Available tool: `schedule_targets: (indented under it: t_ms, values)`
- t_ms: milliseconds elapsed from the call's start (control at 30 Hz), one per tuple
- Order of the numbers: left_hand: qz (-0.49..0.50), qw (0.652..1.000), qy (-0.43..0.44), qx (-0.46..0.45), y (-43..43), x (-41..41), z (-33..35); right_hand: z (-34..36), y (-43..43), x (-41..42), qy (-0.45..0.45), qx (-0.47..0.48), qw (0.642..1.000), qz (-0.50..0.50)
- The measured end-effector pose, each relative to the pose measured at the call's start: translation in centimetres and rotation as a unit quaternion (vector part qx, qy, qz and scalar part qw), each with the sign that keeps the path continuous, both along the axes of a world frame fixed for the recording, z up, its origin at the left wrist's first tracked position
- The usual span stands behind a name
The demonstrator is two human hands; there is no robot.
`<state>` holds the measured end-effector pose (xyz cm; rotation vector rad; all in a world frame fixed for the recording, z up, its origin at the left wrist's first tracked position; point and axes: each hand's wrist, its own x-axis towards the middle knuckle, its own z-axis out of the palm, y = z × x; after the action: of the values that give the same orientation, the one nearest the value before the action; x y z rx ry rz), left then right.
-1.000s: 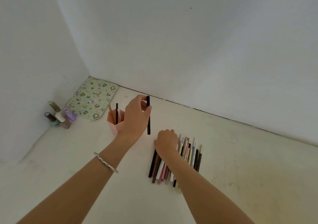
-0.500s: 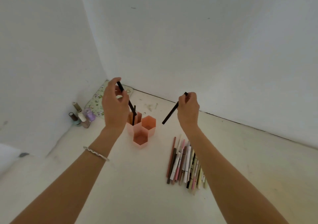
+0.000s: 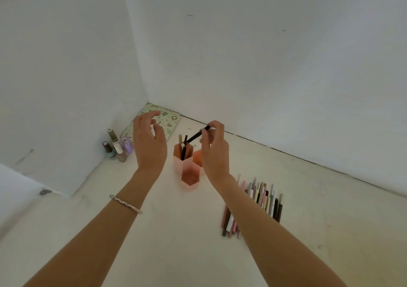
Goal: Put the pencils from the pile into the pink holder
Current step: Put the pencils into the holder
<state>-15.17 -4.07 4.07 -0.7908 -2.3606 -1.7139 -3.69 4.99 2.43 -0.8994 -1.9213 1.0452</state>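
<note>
White corner floor — right hand (image 3: 213,148) pinches a black pencil (image 3: 197,135) over the pink holder (image 3: 184,160); left hand (image 3: 149,142) slack, empty — next, tip it upright and drop.

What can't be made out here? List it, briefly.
Head view:
- Pencil pile: middle hidden by right forearm.
- Pink holder: right compartment mostly behind right hand.
- Black pencil: tip in or above holder, too small to tell.
- Nail polish bottles: labels too small.

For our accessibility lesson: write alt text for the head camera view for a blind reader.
A right hand pinches a black pencil above a pink hexagonal holder already holding several; the left hand hovers open beside it, and the pencil pile lies to the right.
</note>
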Motion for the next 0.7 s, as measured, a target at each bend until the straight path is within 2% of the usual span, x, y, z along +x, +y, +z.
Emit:
schedule_targets:
  t_ms: [133,267,367,433,533,600,633,700]
  values:
    - [-0.002,0.999,-0.02,0.045,0.7,0.5,1.0,-0.7,-0.9,0.2,-0.044,0.031,0.998,0.019]
    - [-0.005,0.998,-0.02,0.057,1.0,0.8,1.2,0.6,-0.6,0.8,0.046,0.069,0.997,-0.006]
    - [-0.004,0.998,-0.015,0.059,1.1,0.8,1.2,1.0,-0.3,0.8,0.068,0.069,0.995,-0.014]
    - [-0.005,0.998,-0.022,0.061,1.2,1.1,1.0,0.4,-0.3,0.7,0.033,0.07,0.997,0.004]
    - [-0.013,0.998,-0.035,0.06,1.5,1.7,0.6,-1.2,-0.4,0.5,-0.08,0.066,0.993,0.055]
    - [-0.016,0.998,-0.041,0.053,1.6,2.1,0.3,-2.3,-0.4,0.6,-0.145,0.099,0.98,0.09]
    - [-0.017,0.997,-0.045,0.053,1.7,2.3,0.3,-2.7,-0.4,0.8,-0.153,0.128,0.975,0.098]
    - [-0.02,0.997,-0.049,0.055,2.0,3.5,0.5,-2.5,-0.1,1.5,-0.114,0.139,0.981,0.067]
